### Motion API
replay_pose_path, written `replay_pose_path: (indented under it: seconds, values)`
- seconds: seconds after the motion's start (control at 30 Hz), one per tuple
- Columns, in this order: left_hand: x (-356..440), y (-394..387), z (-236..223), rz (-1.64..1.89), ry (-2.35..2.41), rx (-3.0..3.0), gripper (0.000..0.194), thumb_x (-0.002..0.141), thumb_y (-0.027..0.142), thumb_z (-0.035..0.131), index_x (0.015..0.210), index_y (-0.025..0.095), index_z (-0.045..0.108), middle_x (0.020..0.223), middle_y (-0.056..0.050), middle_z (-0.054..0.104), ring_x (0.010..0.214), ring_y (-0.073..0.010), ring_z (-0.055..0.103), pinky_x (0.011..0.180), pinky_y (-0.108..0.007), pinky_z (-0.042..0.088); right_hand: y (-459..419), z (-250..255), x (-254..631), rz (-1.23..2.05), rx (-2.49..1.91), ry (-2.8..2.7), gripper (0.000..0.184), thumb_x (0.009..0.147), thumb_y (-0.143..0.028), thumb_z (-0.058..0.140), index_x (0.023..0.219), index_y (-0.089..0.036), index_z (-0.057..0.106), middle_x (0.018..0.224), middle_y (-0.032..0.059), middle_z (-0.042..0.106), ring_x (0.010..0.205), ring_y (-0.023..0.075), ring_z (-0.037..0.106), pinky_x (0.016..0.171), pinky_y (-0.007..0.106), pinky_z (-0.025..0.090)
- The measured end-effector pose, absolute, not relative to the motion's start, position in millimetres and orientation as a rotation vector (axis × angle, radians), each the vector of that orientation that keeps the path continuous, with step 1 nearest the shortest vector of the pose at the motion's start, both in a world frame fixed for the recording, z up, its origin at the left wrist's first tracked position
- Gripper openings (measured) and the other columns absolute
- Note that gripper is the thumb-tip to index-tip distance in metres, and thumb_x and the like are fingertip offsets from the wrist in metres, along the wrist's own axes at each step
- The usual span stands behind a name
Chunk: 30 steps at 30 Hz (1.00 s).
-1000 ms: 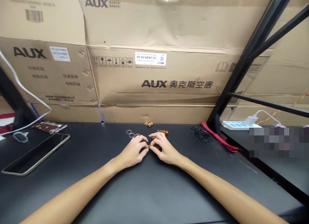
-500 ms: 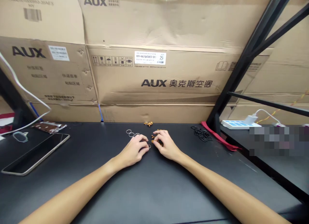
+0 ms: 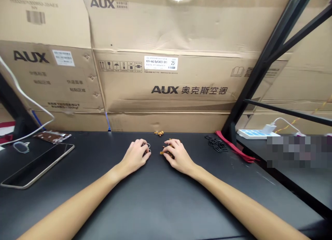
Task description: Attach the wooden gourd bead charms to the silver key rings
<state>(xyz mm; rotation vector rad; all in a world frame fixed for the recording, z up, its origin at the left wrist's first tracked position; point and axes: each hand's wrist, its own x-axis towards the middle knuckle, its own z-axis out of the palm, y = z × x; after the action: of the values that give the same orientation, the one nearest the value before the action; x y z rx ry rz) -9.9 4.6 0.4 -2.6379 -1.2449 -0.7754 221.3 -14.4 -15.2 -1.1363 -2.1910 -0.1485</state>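
Lying at the left of the black bench point(image 3: 85, 198), a dark tablet point(image 3: 36, 165) sits below a white cable point(image 3: 26, 126) and a flat brown item point(image 3: 53, 137) too small to make out. Next comes the left hand point(image 3: 135, 155), its fingers point(image 3: 142, 145) curled over thin metal rings point(image 3: 148, 146) that show just at the fingertips; the grip looks closed around them, but whether they are actually pinched or only covered cannot be told. The rings probably feel light, stiff and a little slippery, so the rim is the likely place to take hold. Just to the right, brown beads point(image 3: 166, 152) lie on the bench under the curled fingers point(image 3: 172, 143) of the right hand point(image 3: 178, 156), whose grip is equally unclear. These beads look small, hard and light, and best pinched from the sides of the clump. A smaller clump of beads point(image 3: 158, 133) sits farther back between the hands. Farther right lie a heap of black rings point(image 3: 216, 143), a red strap point(image 3: 234, 146) and a power strip point(image 3: 255, 134), with AUX cartons point(image 3: 160, 77) behind.
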Motion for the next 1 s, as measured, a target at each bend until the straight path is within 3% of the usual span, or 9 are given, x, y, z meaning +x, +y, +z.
replay_pose_path:
  seconds: [0.1, 0.2, 0.37, 0.57, 0.77, 0.9, 1.0]
  values:
    - [-16, 11, 1, -0.774, -1.279, -2.607, 0.016, 0.087, 0.03, 0.055, 0.079, 0.018, 0.061, 0.104, -0.007, 0.059, 0.096, -0.0227, 0.055, 0.084, -0.039, 0.044, -12, -16, 223, -0.189, -1.165, -2.209, 0.009, 0.087, -0.021, 0.056, 0.089, -0.022, 0.065, 0.119, 0.0105, 0.057, 0.115, 0.0278, 0.044, 0.093, 0.047, 0.041]
    - [-20, 15, 2, -0.782, -1.329, -2.589, 0.017, 0.087, 0.034, 0.056, 0.094, 0.019, 0.063, 0.11, -0.008, 0.06, 0.097, -0.0236, 0.056, 0.084, -0.04, 0.045, -11, -16, 225, -0.201, -1.221, -2.192, 0.011, 0.087, -0.023, 0.058, 0.095, -0.022, 0.065, 0.118, 0.0113, 0.057, 0.113, 0.028, 0.046, 0.091, 0.046, 0.043]
    - [-24, 20, -1, -0.678, -1.325, -2.695, 0.031, 0.092, 0.037, 0.049, 0.118, 0.026, 0.063, 0.13, -0.007, 0.057, 0.12, -0.0272, 0.051, 0.1, -0.045, 0.041, -10, -15, 229, -0.197, -1.339, -2.148, 0.026, 0.086, -0.034, 0.06, 0.11, -0.024, 0.063, 0.124, 0.0122, 0.055, 0.118, 0.0297, 0.044, 0.092, 0.048, 0.043]
    - [-28, 25, 0, -0.695, -1.311, -2.768, 0.029, 0.092, 0.035, 0.047, 0.108, 0.023, 0.069, 0.119, -0.004, 0.067, 0.116, -0.0239, 0.057, 0.101, -0.038, 0.043, -1, -23, 233, -0.113, -1.366, -2.2, 0.031, 0.091, -0.037, 0.052, 0.116, -0.023, 0.064, 0.129, 0.0125, 0.054, 0.122, 0.0275, 0.045, 0.096, 0.045, 0.045]
    - [-35, 29, 3, -0.726, -1.402, -2.718, 0.024, 0.09, 0.033, 0.05, 0.098, 0.02, 0.069, 0.104, -0.007, 0.069, 0.097, -0.023, 0.065, 0.088, -0.034, 0.049, 7, -25, 240, -0.115, -1.386, -2.169, 0.027, 0.091, -0.033, 0.052, 0.112, -0.023, 0.066, 0.126, 0.0106, 0.058, 0.119, 0.0276, 0.05, 0.094, 0.045, 0.046]
    - [-36, 29, 4, -0.674, -1.445, -2.653, 0.023, 0.091, 0.031, 0.049, 0.095, 0.019, 0.068, 0.1, -0.008, 0.068, 0.092, -0.0241, 0.064, 0.083, -0.036, 0.05, 7, -22, 243, -0.139, -1.367, -2.14, 0.023, 0.091, -0.03, 0.053, 0.108, -0.024, 0.066, 0.121, 0.009, 0.06, 0.115, 0.0262, 0.052, 0.092, 0.044, 0.047]
    - [-33, 26, 2, -0.667, -1.458, -2.505, 0.02, 0.089, 0.028, 0.051, 0.096, 0.018, 0.067, 0.108, -0.011, 0.066, 0.1, -0.0278, 0.061, 0.086, -0.041, 0.048, 5, -20, 241, -0.17, -1.357, -2.117, 0.022, 0.089, -0.027, 0.055, 0.107, -0.022, 0.066, 0.121, 0.0103, 0.06, 0.117, 0.0275, 0.05, 0.092, 0.045, 0.046]
